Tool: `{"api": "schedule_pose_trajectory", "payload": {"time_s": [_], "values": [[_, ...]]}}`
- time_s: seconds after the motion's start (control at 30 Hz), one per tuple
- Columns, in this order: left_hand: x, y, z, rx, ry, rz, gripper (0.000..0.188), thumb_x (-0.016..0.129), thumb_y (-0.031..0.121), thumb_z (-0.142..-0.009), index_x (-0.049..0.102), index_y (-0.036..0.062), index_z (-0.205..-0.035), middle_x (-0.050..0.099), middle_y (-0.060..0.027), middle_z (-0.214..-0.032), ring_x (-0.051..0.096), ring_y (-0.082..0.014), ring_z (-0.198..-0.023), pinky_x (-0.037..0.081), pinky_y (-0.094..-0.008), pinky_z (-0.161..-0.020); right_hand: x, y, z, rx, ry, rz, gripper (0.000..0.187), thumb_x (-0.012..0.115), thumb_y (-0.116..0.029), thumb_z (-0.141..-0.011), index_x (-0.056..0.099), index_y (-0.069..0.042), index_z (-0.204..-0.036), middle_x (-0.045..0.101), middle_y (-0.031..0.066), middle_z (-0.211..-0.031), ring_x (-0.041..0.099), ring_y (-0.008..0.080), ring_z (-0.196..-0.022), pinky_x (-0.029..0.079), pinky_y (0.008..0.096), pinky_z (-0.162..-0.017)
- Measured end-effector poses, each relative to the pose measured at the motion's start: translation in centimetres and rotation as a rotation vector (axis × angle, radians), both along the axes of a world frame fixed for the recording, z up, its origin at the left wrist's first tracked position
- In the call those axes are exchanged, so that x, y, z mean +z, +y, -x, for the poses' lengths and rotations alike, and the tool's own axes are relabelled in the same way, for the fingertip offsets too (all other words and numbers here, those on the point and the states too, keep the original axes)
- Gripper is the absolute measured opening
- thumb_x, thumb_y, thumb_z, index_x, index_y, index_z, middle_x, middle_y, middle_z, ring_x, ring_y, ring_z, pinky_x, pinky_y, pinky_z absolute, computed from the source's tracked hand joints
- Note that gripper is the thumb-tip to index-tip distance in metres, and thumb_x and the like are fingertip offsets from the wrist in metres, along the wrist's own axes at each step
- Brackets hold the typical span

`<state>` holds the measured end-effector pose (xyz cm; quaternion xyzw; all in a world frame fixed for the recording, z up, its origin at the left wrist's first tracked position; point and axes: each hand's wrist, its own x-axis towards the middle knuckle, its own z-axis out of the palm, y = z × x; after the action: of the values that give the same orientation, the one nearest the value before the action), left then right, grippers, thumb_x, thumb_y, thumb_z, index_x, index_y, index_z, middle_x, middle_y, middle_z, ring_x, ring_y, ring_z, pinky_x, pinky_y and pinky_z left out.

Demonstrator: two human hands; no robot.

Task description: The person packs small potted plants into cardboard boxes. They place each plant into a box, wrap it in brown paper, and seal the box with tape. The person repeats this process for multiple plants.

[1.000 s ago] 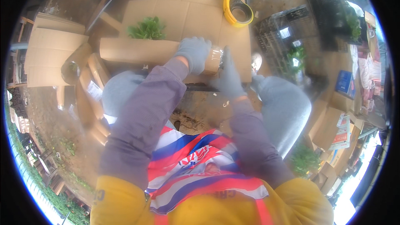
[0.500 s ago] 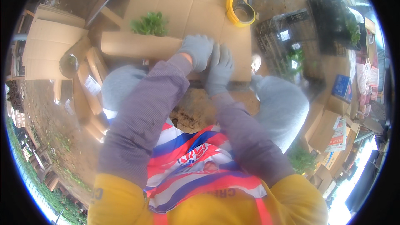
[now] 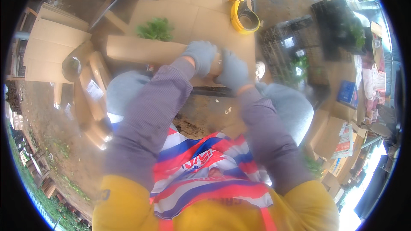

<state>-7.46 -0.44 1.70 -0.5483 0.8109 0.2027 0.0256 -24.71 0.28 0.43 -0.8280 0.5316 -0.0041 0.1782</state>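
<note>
A rolled length of brown cardboard [image 3: 143, 49] lies crosswise in front of me, with leafy green tops [image 3: 155, 29] showing just beyond its far side. My gloved left hand [image 3: 200, 57] is closed over the roll near its right end. At that end my gloved right hand [image 3: 234, 70] grips with curled fingers, its thumb side toward the roll. Flat cardboard sheets [image 3: 214, 21] spread out under and behind it. On their far right corner rests a yellow tape dispenser [image 3: 234, 15]. What is inside the roll is hidden.
Stacked flat cardboard [image 3: 51, 47] stands at the left, beside several finished-looking cardboard rolls [image 3: 92, 92]. Black plastic crates [image 3: 282, 45] with greens are on the right. Farther right are a blue box [image 3: 347, 93] and open cartons [image 3: 327, 137]. My knees flank the work surface.
My right hand has shifted right and apart from the left, from lying with fingers stretched to gripping the roll's end. The left hand stays on the roll. The view has shifted slightly.
</note>
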Motion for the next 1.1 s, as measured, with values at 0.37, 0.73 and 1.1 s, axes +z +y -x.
{"api": "schedule_pose_trajectory", "payload": {"time_s": [0.37,0.73,1.1], "values": [[1.0,2.1,-0.3,0.117,0.29,0.539,0.027,0.073,0.014,-0.068,0.072,0.0107,-0.095,0.071,-0.0144,-0.098,0.069,-0.0326,-0.094,0.055,-0.0417,-0.083,1.6,-1.7,-2.6,0.134,0.177,-0.138,0.071,0.09,-0.029,-0.058,0.056,-0.004,-0.114,0.065,0.0162,-0.108,0.063,0.0342,-0.107,0.053,0.0431,-0.091],[-7.9,9.0,2.7,0.498,0.243,-0.053,0.016,0.065,0.021,-0.076,0.079,0.0201,-0.083,0.073,-0.0138,-0.086,0.071,-0.034,-0.086,0.054,-0.0451,-0.084,1.7,-1.8,-0.6,0.203,0.138,0.005,0.058,0.081,-0.028,-0.071,0.055,-0.004,-0.117,0.064,0.0205,-0.108,0.064,0.039,-0.104,0.053,0.046,-0.09],[-6.7,16.3,-2.7,1.48,1.552,-0.022,0.053,0.082,0.019,-0.081,0.065,-0.0008,-0.127,0.07,-0.0112,-0.119,0.065,-0.0208,-0.111,0.049,-0.0366,-0.1,3.7,-0.3,6.7,0.228,0.309,0.064,0.083,0.086,-0.033,-0.061,0.05,-0.005,-0.131,0.059,0.0177,-0.126,0.059,0.0371,-0.117,0.046,0.0465,-0.101]]}}
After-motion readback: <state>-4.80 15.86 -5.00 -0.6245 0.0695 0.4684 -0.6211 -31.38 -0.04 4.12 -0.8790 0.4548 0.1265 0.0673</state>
